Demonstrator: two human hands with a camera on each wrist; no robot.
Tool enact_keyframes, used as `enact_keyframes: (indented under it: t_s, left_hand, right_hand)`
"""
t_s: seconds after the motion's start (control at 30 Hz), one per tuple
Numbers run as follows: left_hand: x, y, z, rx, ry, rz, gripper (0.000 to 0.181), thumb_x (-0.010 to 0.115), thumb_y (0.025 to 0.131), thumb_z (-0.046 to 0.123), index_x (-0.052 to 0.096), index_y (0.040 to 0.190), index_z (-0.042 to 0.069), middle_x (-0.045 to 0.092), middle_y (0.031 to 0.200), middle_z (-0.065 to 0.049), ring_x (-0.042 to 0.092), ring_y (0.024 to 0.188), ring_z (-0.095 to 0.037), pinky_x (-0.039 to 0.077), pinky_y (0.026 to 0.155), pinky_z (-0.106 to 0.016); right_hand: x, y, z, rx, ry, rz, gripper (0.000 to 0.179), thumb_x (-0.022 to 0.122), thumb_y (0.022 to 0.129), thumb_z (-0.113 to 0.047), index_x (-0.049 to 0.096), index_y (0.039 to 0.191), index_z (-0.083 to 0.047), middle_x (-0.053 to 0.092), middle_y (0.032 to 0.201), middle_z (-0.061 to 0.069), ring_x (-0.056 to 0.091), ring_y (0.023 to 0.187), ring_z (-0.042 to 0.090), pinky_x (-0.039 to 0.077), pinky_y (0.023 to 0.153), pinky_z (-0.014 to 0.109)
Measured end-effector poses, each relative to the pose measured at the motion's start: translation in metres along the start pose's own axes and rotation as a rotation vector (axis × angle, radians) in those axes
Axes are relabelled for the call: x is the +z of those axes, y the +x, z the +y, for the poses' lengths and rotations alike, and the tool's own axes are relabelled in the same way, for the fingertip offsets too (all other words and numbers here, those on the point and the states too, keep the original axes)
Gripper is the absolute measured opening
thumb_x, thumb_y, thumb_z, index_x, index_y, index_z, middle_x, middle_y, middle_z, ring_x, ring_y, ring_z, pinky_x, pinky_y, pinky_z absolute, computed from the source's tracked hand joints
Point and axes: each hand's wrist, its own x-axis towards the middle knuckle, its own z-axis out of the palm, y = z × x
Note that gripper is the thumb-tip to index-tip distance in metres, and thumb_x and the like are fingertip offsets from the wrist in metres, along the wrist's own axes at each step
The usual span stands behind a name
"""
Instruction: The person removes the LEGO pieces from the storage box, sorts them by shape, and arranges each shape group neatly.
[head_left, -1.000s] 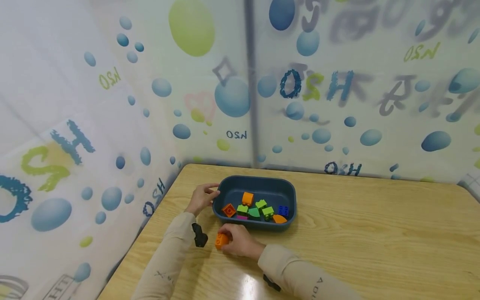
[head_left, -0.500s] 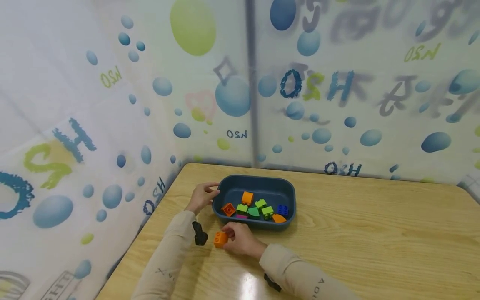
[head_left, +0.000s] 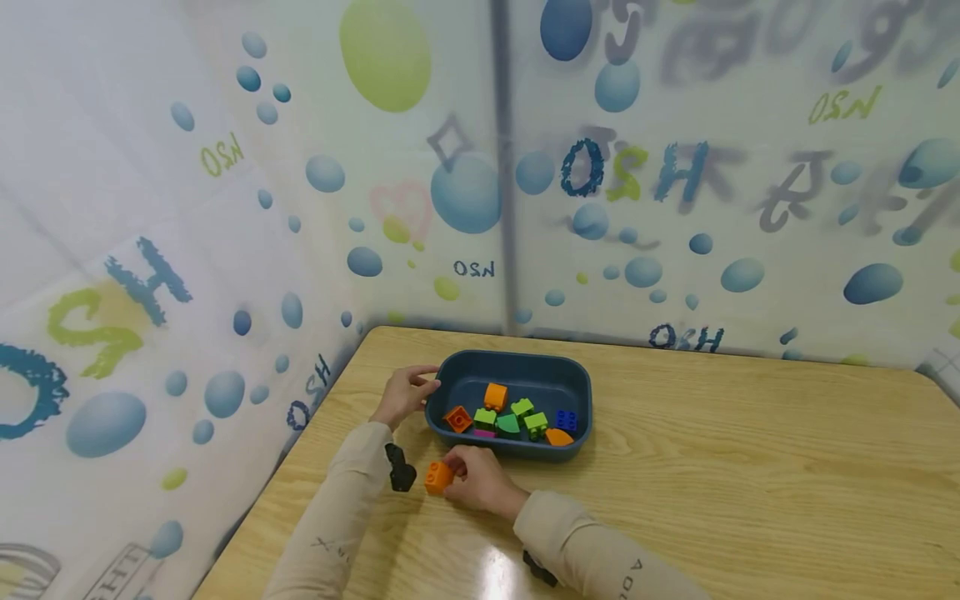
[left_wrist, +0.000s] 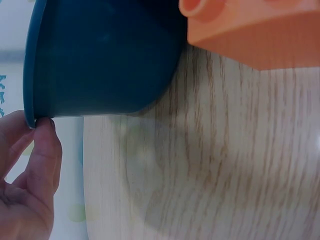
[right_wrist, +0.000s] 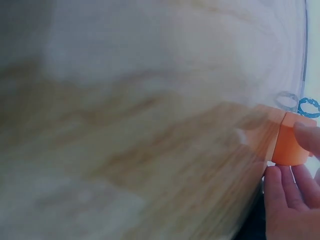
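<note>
My left hand [head_left: 403, 395] pinches the left rim of a dark blue plastic tub [head_left: 582, 379]. The left wrist view shows thumb and fingertips on either side of that rim. In front of the tub, my right hand [head_left: 483, 482] holds an orange toy building block [head_left: 437, 478] between thumb and fingers, its studs facing left. The right wrist view shows the block [right_wrist: 291, 142] with the thumb on one side and fingers below. Inside the tub lie orange blocks [head_left: 495, 397], green blocks [head_left: 536, 426], a blue block [head_left: 566, 420] and a partly hidden magenta piece [head_left: 484, 434].
The tub stands on a light wooden table [head_left: 720, 467], near its back left corner. A printed curtain [head_left: 675, 250] runs along the back and left edges. A black wrist camera [head_left: 401, 468] on the left sleeve sits close beside the held block.
The orange block has shifted slightly to the left in my right hand's fingers, showing more of its studded side. My left hand and the tub have stayed put.
</note>
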Motion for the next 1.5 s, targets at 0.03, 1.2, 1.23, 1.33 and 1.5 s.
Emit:
enact_keyframes:
  t_s: [0.03,1.2,1.23,1.33,1.5]
  left_hand:
    - [0.000,0.000,0.000,0.005,0.000,-0.001,0.034,0.059,0.085,0.010,0.056,0.119,0.006,0.058,0.093,-0.018,0.060,0.075,-0.026,0.052,0.062,-0.034]
    - [0.001,-0.004,0.006,0.037,0.010,-0.020,0.035,0.057,0.086,0.007,0.054,0.120,0.001,0.058,0.095,-0.024,0.060,0.079,-0.033,0.053,0.060,-0.034]
    - [0.000,-0.004,0.005,0.034,0.010,-0.017,0.035,0.058,0.086,0.007,0.054,0.120,0.002,0.058,0.095,-0.023,0.061,0.078,-0.032,0.053,0.060,-0.034]
    - [0.000,-0.003,0.004,0.028,0.018,-0.011,0.034,0.058,0.086,0.007,0.055,0.120,0.002,0.059,0.094,-0.022,0.061,0.078,-0.032,0.053,0.060,-0.034]
    - [-0.001,-0.004,0.005,0.029,0.035,-0.010,0.035,0.057,0.086,0.008,0.054,0.120,0.002,0.059,0.095,-0.022,0.061,0.078,-0.032,0.053,0.059,-0.034]
  right_hand:
    - [0.000,0.000,0.000,0.002,-0.003,0.002,0.031,0.074,0.068,-0.008,0.062,0.096,-0.002,0.060,0.085,0.002,0.052,0.073,0.013,0.045,0.065,0.020]
    - [-0.059,-0.031,-0.026,-0.123,0.139,-0.082,0.021,0.065,0.080,-0.008,0.062,0.100,-0.003,0.062,0.099,0.009,0.059,0.086,0.018,0.048,0.073,0.021]
    - [-0.063,-0.032,-0.026,-0.124,0.131,-0.078,0.020,0.065,0.080,-0.009,0.063,0.099,-0.004,0.062,0.098,0.007,0.059,0.085,0.016,0.047,0.073,0.020]
    - [-0.076,-0.030,-0.026,-0.126,0.103,-0.085,0.019,0.066,0.080,-0.011,0.063,0.098,-0.006,0.062,0.095,0.003,0.058,0.082,0.011,0.047,0.071,0.019]
    - [-0.097,-0.021,-0.021,-0.172,0.076,-0.101,0.020,0.064,0.082,-0.010,0.063,0.100,-0.002,0.063,0.094,0.006,0.058,0.081,0.014,0.049,0.070,0.019]
